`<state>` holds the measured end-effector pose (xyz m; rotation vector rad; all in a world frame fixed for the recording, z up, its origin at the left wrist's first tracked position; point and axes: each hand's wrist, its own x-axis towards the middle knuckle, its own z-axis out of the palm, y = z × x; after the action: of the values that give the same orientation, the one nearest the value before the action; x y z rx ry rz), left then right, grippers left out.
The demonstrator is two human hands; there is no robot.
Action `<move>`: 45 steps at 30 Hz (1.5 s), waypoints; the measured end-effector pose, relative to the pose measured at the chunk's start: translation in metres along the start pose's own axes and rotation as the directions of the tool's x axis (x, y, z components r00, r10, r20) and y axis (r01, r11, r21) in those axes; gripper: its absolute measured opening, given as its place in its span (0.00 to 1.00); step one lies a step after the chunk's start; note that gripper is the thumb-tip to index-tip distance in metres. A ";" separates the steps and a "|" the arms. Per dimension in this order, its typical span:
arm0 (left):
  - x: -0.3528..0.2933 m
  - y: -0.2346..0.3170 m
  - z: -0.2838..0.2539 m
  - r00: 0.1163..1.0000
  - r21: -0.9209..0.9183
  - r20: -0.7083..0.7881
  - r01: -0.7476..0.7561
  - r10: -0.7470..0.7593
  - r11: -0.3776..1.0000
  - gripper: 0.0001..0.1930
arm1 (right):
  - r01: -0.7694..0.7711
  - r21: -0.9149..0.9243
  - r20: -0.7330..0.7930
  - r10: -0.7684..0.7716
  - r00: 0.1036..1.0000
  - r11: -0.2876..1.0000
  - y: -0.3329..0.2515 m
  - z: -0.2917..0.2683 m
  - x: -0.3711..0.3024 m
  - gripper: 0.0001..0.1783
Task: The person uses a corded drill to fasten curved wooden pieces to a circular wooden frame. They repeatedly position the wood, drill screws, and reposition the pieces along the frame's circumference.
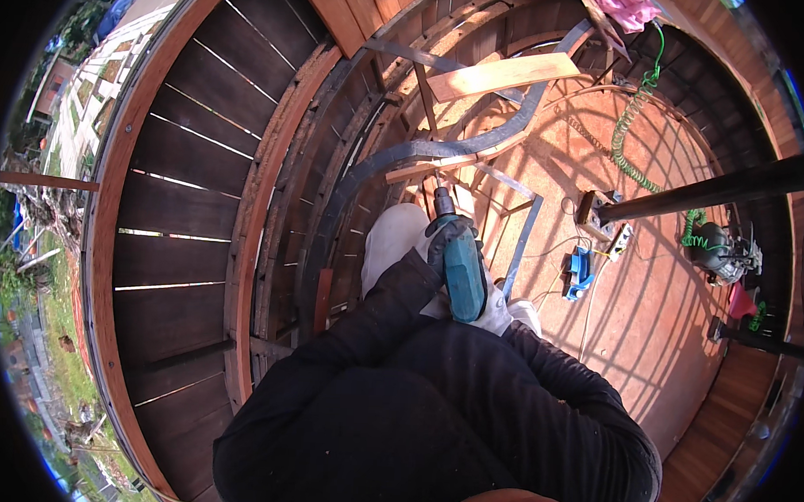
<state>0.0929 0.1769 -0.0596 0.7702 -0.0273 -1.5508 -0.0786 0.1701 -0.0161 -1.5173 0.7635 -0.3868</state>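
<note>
A teal power drill is held in front of my body, its chuck pointing away from me. My left hand, in a dark-palmed glove, wraps round the front of the drill's body near the chuck. At the drill's rear, my right hand in a whitish glove is closed on it; the fingers are partly hidden by the casing. The bit reaches a wooden strip lying along the underside of a curved dark metal frame. Whether the bit has entered the wood I cannot tell.
A loose plank rests across the frame. Slatted curved walls surround me. On the sunlit floor are a blue power tool, a power strip, a compressor and a green coiled hose. A dark post crosses the right.
</note>
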 end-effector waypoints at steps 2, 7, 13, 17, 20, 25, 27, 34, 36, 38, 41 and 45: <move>-0.004 0.003 0.007 1.000 -0.042 -0.009 0.021 -0.021 0.999 0.24 | 0.024 0.006 0.042 -0.024 0.999 1.000 0.012 -0.005 0.002 0.49; -0.012 0.010 0.019 0.998 -0.018 -0.062 0.026 -0.028 0.999 0.26 | 0.005 -0.029 0.082 -0.003 0.997 1.000 0.018 -0.010 0.006 0.51; -0.020 0.012 0.024 1.000 0.065 -0.011 -0.002 0.003 0.998 0.24 | -0.068 -0.002 0.106 0.068 0.992 0.998 0.017 -0.011 0.007 0.48; -0.016 0.009 0.017 0.998 0.003 0.018 0.054 -0.054 0.999 0.23 | -0.142 0.315 0.106 0.114 0.988 0.938 0.045 -0.003 0.001 0.33; -0.018 0.009 0.021 0.997 -0.071 0.007 0.075 -0.074 0.995 0.24 | -0.390 0.777 0.233 0.351 0.907 0.494 0.047 0.000 0.003 0.25; -0.020 0.011 0.019 0.995 -0.015 0.082 0.063 -0.062 0.998 0.21 | -0.300 0.672 0.102 0.317 0.943 0.677 0.044 0.004 0.005 0.30; -0.018 0.012 0.016 0.993 -0.070 0.099 0.075 -0.068 0.995 0.23 | -0.076 0.183 0.040 0.070 0.997 0.980 0.054 0.001 0.003 0.31; -0.021 0.021 0.027 0.992 -0.140 0.048 0.123 -0.118 0.982 0.22 | 0.173 -0.317 0.044 -0.168 0.985 0.932 0.056 -0.013 -0.009 0.31; -0.023 0.024 0.031 0.993 -0.115 0.049 0.109 -0.104 0.987 0.22 | 0.167 -0.327 0.040 -0.163 0.986 0.930 0.058 -0.017 -0.008 0.31; -0.023 0.025 0.030 0.993 -0.088 0.070 0.097 -0.091 0.991 0.22 | 0.160 -0.336 0.037 -0.157 0.987 0.928 0.058 -0.020 -0.009 0.31; -0.020 0.027 0.026 0.990 -0.062 0.111 0.097 -0.089 0.993 0.22 | 0.152 -0.336 0.036 -0.149 0.988 0.929 0.060 -0.020 -0.010 0.31; -0.020 0.029 0.025 0.988 -0.094 0.101 0.129 -0.119 0.987 0.22 | 0.153 -0.324 0.024 -0.153 0.988 0.934 0.066 -0.014 -0.010 0.31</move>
<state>0.1045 0.1791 -0.0182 0.6286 0.0288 -1.6932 -0.1104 0.1701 -0.0763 -1.8953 0.7379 -0.3915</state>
